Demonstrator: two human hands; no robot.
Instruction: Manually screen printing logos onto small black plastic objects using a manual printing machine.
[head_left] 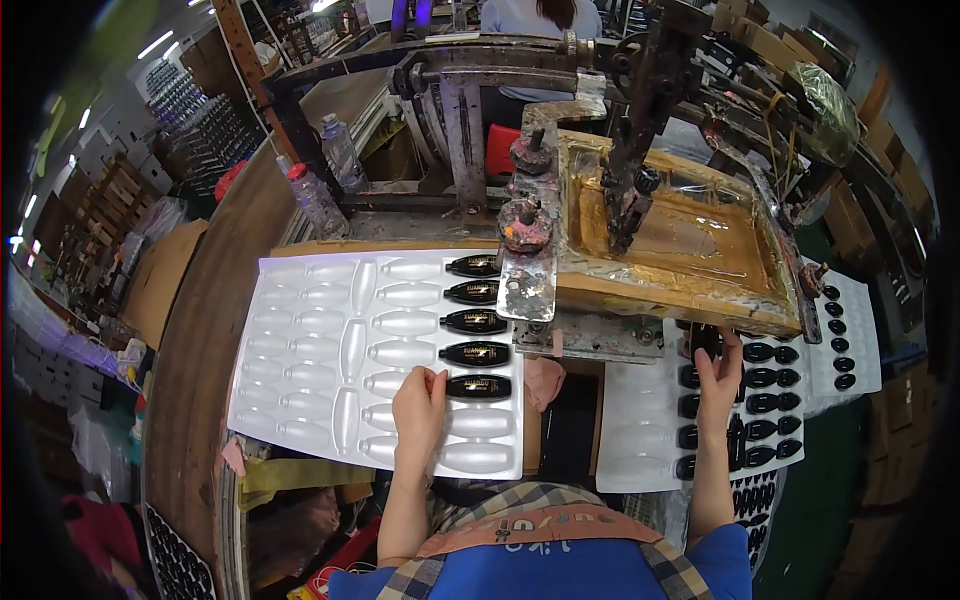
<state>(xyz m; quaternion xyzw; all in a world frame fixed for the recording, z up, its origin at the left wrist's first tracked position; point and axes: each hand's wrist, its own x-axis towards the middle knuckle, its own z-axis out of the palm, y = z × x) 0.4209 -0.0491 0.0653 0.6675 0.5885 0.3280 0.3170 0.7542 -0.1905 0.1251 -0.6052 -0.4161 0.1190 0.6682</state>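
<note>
A white moulded tray (345, 385) with bottle-shaped hollows lies to the left, and glossy black bottles with gold print fill part of its right column. At the lowest of these, my left hand (420, 405) has its fingertips closed around the narrow end of a black bottle (478, 387). On the right, a second white tray (632, 440) carries rows of plain black bottles. There my right hand (718, 375) grips another black bottle (706, 340) near the top of the tray, with thumb and fingers on its sides; the frame above partly hides it.
A wood-framed printing screen (680, 240) on a stained metal press overhangs the right tray. Clamp knobs (525, 225) stand between the trays. Two plastic bottles (315, 195) sit at the back left. Another white sheet (850, 335) with black pieces lies far right. A person (540, 18) is beyond the press.
</note>
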